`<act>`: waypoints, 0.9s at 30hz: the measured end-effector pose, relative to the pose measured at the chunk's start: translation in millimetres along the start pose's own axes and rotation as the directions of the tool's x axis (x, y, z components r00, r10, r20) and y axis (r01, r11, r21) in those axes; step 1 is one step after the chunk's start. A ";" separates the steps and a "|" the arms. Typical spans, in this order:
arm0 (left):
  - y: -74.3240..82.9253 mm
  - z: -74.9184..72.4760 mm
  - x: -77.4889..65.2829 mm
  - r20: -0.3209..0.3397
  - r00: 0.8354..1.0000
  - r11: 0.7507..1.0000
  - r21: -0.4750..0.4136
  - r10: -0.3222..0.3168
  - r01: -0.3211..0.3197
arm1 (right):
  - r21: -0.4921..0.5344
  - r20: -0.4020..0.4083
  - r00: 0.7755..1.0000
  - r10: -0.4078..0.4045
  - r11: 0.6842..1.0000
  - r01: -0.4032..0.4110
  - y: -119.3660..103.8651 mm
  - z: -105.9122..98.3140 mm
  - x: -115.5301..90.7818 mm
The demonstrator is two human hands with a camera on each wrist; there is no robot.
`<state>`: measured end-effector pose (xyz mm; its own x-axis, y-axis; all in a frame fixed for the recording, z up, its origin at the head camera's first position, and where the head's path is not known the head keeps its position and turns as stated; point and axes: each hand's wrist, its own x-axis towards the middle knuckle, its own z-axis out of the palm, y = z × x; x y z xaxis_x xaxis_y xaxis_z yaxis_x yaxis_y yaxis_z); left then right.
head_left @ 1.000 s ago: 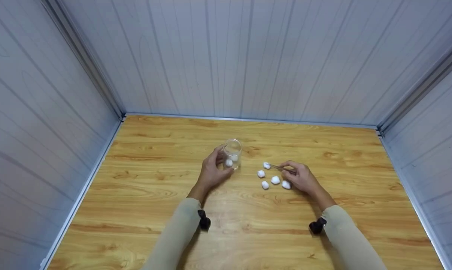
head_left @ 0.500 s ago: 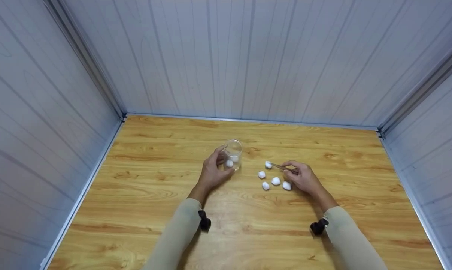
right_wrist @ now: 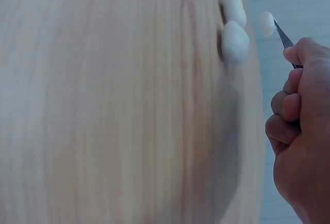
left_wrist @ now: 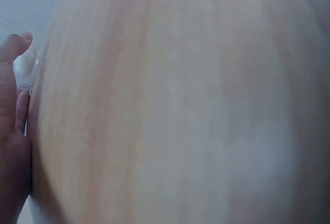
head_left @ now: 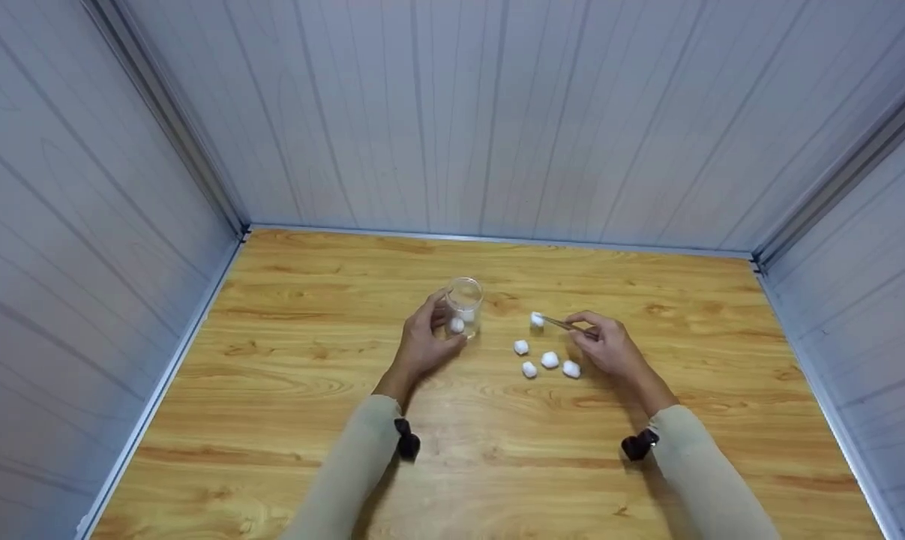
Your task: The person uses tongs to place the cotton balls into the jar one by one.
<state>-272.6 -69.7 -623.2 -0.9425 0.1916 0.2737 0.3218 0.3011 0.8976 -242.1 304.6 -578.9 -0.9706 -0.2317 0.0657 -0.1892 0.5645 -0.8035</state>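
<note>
My left hand (head_left: 426,341) curls round a clear glass beaker (head_left: 465,294) standing on the table, its thumb low at the near side. Inside the beaker lie white cotton balls (head_left: 457,325). With my right hand (head_left: 608,346) I pinch a pair of metal tweezers (head_left: 568,325). At their tips hangs one cotton ball (head_left: 537,319), held above the tabletop; the right wrist view shows this lifted cotton ball (right_wrist: 267,23) clear of the wood. Several loose cotton balls (head_left: 549,360) lie just in front of the tweezers. In the left wrist view only part of the beaker (left_wrist: 25,69) shows behind the thumb.
The wood-grain table (head_left: 272,420) is enclosed by pale panel walls (head_left: 452,120) at the back and on both sides. A black wrist camera (head_left: 407,441) sits at the left cuff, another black wrist camera (head_left: 638,445) at the right.
The tweezers have picked up the far cotton ball and raised it off the table. My right hand has risen slightly with it. The left hand and beaker have stayed in place.
</note>
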 end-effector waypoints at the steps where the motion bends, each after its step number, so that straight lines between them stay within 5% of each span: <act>1: 0.3 -0.1 0.1 0.000 1.000 1.000 0.003 -0.004 0.004 | -0.002 -0.001 1.000 -0.006 1.000 0.006 -1.5 -1.2 0.7; 15: 1.7 -0.1 0.1 -0.010 1.000 1.000 0.018 -0.015 0.015 | 0.009 -0.037 0.995 -0.092 0.996 0.092 -14.7 -13.0 11.3; 27: -0.7 -3.0 -1.4 -0.001 1.000 1.000 0.011 0.019 -0.019 | 0.003 -0.050 0.996 -0.067 0.998 0.067 -28.9 -21.8 15.7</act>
<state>-271.7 -73.0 -623.1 -0.9363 0.1965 0.2912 0.3408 0.3076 0.8884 -255.1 301.8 -541.7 -0.9621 -0.2286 0.1490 -0.2533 0.5452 -0.7991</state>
